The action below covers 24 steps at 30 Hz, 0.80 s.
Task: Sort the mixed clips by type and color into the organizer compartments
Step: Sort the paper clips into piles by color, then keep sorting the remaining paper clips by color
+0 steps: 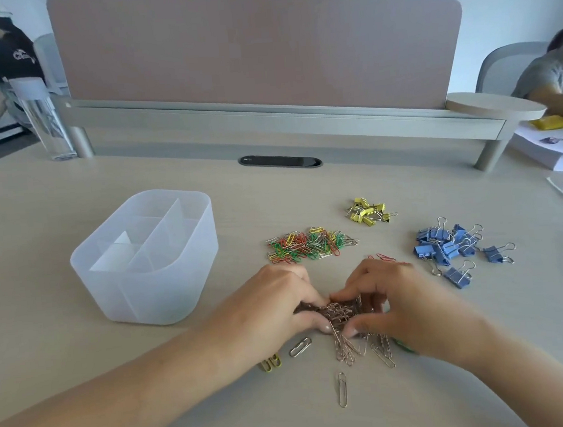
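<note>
Our fingers point(309, 291) of the left hand point(279, 301) and right hand point(393, 300) curl tight round a clump of plain paper clips point(339, 311) near the bench's point(73, 211) front edge. The organizer point(166, 298) stands toward the left edge. Coloured paper clips point(309, 244), yellow binder clips point(368, 211) and blue binder clips point(449, 248) lie farther back, toward the right edge.

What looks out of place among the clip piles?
Coloured strays lie among the metallic clips, apart from the coloured paper clip pile: yellow clips near the left hand, a green clip by the right hand, a red clip beyond it.
</note>
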Motion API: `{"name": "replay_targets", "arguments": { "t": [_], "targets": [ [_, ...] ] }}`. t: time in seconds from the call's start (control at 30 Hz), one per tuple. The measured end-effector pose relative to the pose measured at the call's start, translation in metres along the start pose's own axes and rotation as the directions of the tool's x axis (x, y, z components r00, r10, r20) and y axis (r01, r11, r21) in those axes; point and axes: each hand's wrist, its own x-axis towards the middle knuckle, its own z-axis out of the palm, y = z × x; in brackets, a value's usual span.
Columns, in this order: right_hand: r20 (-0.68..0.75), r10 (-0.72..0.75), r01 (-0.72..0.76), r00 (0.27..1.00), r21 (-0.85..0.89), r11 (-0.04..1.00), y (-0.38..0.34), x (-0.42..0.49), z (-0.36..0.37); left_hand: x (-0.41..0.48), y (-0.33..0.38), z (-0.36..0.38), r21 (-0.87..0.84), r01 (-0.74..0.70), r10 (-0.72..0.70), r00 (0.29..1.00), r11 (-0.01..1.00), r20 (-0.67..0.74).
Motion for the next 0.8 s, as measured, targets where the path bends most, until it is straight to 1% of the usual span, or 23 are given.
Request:
{"name": "replay_targets", "arguments": {
  "t": [0.17,0.33,0.43,0.53,0.67,0.73,0.8],
  "targets": [
    [-0.030,0.063,-0.065,0.998,-0.064,0.996,-0.0040,0.0029,0.0020,0.0033,0.0045,-0.0006,-0.015,0.014,-0.015,0.999,1.000,-0.028],
    [-0.082,0.076,-0.084,0.994,-0.104,0.991,-0.0070,0.0059,0.0040,0.0071,0.0061,0.0013,-0.011,0.003,-0.004,0.996,1.000,-0.092],
    [-0.124,0.076,-0.088,0.989,-0.099,0.991,-0.0055,0.0066,0.0054,0.0082,0.0039,0.0017,-0.049,0.017,-0.023,0.991,0.999,-0.129],
    [-0.180,0.116,-0.123,0.977,-0.027,0.992,-0.0042,0.0054,0.0041,0.0085,0.0035,0.0004,-0.132,0.056,-0.077,0.984,0.990,-0.162],
    [-0.217,0.178,-0.143,0.960,0.167,0.975,-0.0053,0.0047,0.0015,0.0098,0.0006,-0.0009,-0.217,0.108,-0.152,0.968,0.970,-0.200],
    [-0.214,0.219,-0.161,0.952,0.257,0.953,-0.0066,0.0040,0.0006,0.0101,-0.0016,-0.0019,-0.255,0.145,-0.200,0.958,0.956,-0.204],
    [-0.191,0.246,-0.181,0.950,0.306,0.935,-0.0079,0.0033,-0.0004,0.0097,-0.0032,-0.0037,-0.299,0.166,-0.234,0.950,0.940,-0.208]
  ]
}}
